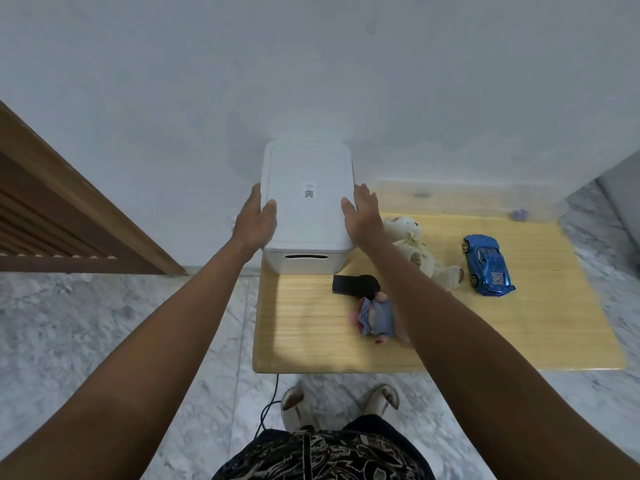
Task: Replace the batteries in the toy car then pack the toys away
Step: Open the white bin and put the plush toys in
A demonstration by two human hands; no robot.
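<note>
A white storage box (306,261) with its lid (308,174) on stands at the back left of a low wooden table (519,327). My left hand (256,220) grips the lid's left edge, thumb on top. My right hand (362,214) grips the lid's right edge the same way. A blue toy car (486,265) lies on the table to the right. A cream teddy bear (415,247) lies between the box and the car. A small stuffed doll in blue cloth (377,317) and a black object (353,284) lie in front of the box, partly behind my right forearm.
A white wall rises just behind the table. A wooden slatted frame (69,223) leans at the left. The floor is grey marble tile (104,323). A dark cable (272,400) hangs off the table's front edge. My slippered feet (339,403) stand before the table.
</note>
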